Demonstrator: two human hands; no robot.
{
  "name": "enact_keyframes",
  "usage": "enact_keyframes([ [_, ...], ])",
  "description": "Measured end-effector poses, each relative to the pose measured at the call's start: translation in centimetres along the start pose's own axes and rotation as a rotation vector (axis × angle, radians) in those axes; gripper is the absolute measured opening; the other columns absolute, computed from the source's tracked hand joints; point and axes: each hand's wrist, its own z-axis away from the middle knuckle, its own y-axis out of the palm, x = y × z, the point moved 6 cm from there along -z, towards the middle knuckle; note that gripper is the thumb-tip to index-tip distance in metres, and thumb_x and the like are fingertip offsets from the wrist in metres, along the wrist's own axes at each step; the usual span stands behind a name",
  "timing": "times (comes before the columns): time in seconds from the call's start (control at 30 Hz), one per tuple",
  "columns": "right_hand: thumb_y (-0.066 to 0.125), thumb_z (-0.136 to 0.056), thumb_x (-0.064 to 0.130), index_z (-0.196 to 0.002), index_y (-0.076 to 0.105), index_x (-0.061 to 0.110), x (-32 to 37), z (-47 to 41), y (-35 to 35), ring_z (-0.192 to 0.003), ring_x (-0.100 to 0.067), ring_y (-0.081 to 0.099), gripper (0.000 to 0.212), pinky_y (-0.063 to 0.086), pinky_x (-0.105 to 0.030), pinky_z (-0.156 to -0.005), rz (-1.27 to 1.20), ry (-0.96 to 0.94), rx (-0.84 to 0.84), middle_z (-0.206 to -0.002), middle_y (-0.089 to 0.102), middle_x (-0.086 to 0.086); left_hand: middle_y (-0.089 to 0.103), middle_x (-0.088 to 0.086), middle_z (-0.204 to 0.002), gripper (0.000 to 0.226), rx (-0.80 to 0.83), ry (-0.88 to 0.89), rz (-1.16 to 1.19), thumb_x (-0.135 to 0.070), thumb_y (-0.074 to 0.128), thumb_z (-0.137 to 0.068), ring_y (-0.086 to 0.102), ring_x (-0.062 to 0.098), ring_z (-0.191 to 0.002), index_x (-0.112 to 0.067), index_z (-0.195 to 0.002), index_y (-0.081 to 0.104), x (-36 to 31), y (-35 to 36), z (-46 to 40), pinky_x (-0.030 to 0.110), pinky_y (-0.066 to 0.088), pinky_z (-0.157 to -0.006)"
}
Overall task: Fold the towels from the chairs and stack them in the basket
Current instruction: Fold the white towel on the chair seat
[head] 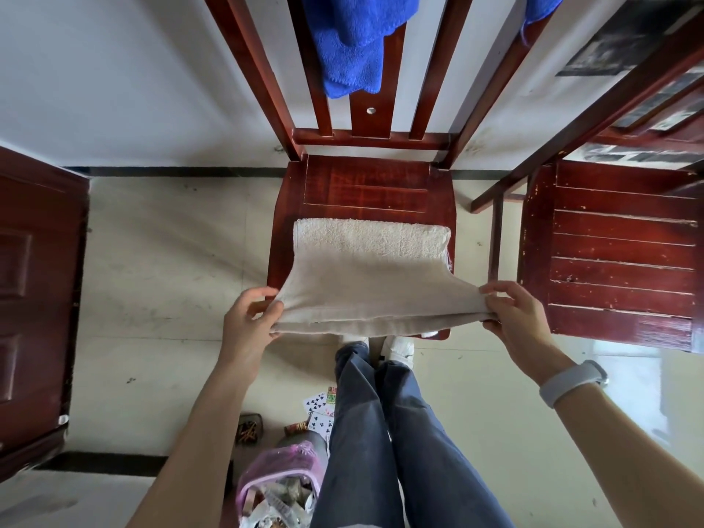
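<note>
A beige towel [371, 268] lies folded on the seat of the middle red wooden chair [365, 188], its far fold resting on the seat and its near edge lifted off the front. My left hand [249, 318] pinches the near left corner. My right hand [516, 318] pinches the near right corner, and the edge is stretched between them. A blue towel [352, 40] hangs over the same chair's backrest. Another bit of blue towel [541, 7] hangs at the top right. No basket shows in this view.
A second red chair [624, 253] stands at the right. A dark red door [34, 299] is at the left. On the floor by my legs lie playing cards [318, 407] and a pink bin [274, 489] lined with plastic.
</note>
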Motion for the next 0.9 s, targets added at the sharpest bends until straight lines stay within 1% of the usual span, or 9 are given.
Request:
enact_keyframes([
  [0.07, 0.044, -0.087, -0.006, -0.075, 0.062, 0.014, 1.2, 0.5, 0.1, -0.073, -0.019, 0.048, 0.029, 0.046, -0.027, -0.065, -0.030, -0.035, 0.066, -0.085, 0.051, -0.007, 0.061, 0.004, -0.087, 0.018, 0.082, -0.085, 0.128, 0.003, 0.054, -0.087, 0.058, 0.013, -0.080, -0.011, -0.091, 0.064, -0.6, 0.3, 0.6, 0.019, 0.054, -0.066],
  [0.2, 0.055, -0.084, -0.001, -0.088, 0.064, 0.020, 3.1, 1.2, 0.2, -0.098, -0.036, 0.059, 0.023, 0.049, -0.048, -0.092, 0.059, -0.077, 0.216, -0.110, 0.058, -0.017, 0.066, 0.013, -0.090, 0.023, 0.176, -0.103, 0.191, 0.014, 0.056, -0.080, 0.069, 0.011, -0.073, 0.002, -0.098, 0.064, -2.1, 0.2, 1.4, 0.015, 0.055, -0.072],
  [0.3, 0.055, -0.082, -0.003, -0.092, 0.061, 0.024, 4.3, 1.5, -0.2, -0.093, -0.042, 0.062, 0.030, 0.051, -0.052, -0.087, 0.235, -0.149, 0.190, -0.106, 0.059, -0.016, 0.065, 0.016, -0.089, 0.026, 0.160, -0.046, 0.100, 0.016, 0.059, -0.076, 0.070, 0.011, -0.066, -0.002, -0.094, 0.065, -3.3, -0.1, 2.0, 0.011, 0.054, -0.066],
  [0.37, 0.054, -0.083, -0.002, -0.100, 0.061, 0.017, 5.0, 1.7, -0.7, -0.078, -0.030, 0.064, 0.027, 0.058, -0.032, -0.073, 0.310, -0.192, 0.143, -0.090, 0.058, -0.008, 0.065, 0.015, -0.092, 0.026, 0.130, -0.018, 0.064, 0.016, 0.060, -0.075, 0.070, 0.016, -0.071, -0.008, -0.086, 0.066, -3.8, -0.4, 2.2, 0.013, 0.055, -0.069],
  [0.43, 0.052, -0.086, 0.001, -0.105, 0.060, 0.010, 6.0, 2.2, -1.1, -0.057, -0.006, 0.056, 0.022, 0.044, -0.009, -0.043, 0.350, -0.251, 0.097, -0.075, 0.054, 0.000, 0.064, 0.012, -0.094, 0.028, 0.111, -0.009, 0.066, 0.015, 0.061, -0.075, 0.066, 0.019, -0.082, -0.011, -0.083, 0.066, -4.1, -0.7, 2.3, 0.019, 0.055, -0.077],
  [0.5, 0.051, -0.089, 0.004, -0.103, 0.062, 0.007, 6.5, 2.5, -1.4, -0.047, -0.001, 0.052, 0.018, 0.034, -0.006, -0.036, 0.357, -0.312, 0.075, -0.070, 0.052, 0.001, 0.065, 0.008, -0.093, 0.027, 0.117, -0.010, 0.087, 0.014, 0.061, -0.075, 0.063, 0.017, -0.088, -0.012, -0.083, 0.066, -4.5, -0.9, 2.6, 0.020, 0.051, -0.081],
  [0.67, 0.050, -0.090, 0.003, -0.094, 0.064, 0.008, 7.6, 3.3, -2.0, -0.045, -0.002, 0.047, 0.016, 0.042, -0.009, -0.042, 0.200, -0.321, 0.082, -0.074, 0.051, -0.013, 0.065, 0.006, -0.099, 0.029, 0.193, -0.013, 0.134, 0.016, 0.059, -0.076, 0.062, 0.014, -0.093, -0.009, -0.088, 0.066, -5.8, -0.9, 3.3, 0.021, 0.048, -0.083],
  [0.8, 0.050, -0.090, 0.004, -0.089, 0.066, 0.019, 8.5, 3.4, -2.6, -0.064, -0.014, 0.049, 0.022, 0.048, -0.014, -0.047, 0.086, -0.259, 0.104, -0.084, 0.052, -0.011, 0.066, 0.006, -0.094, 0.023, 0.154, 0.030, 0.162, 0.012, 0.059, -0.078, 0.063, 0.013, -0.089, -0.008, -0.086, 0.066, -7.5, -1.4, 3.7, 0.017, 0.050, -0.083],
  [0.9, 0.051, -0.088, 0.003, -0.095, 0.063, 0.025, 10.0, 3.8, -2.7, -0.069, -0.017, 0.055, 0.026, 0.054, -0.026, -0.068, 0.141, -0.275, 0.136, -0.092, 0.058, -0.014, 0.066, 0.009, -0.088, 0.019, 0.104, 0.064, 0.194, 0.011, 0.059, -0.078, 0.064, 0.017, -0.085, -0.006, -0.084, 0.066, -9.1, -2.0, 4.0, 0.013, 0.052, -0.075],
])
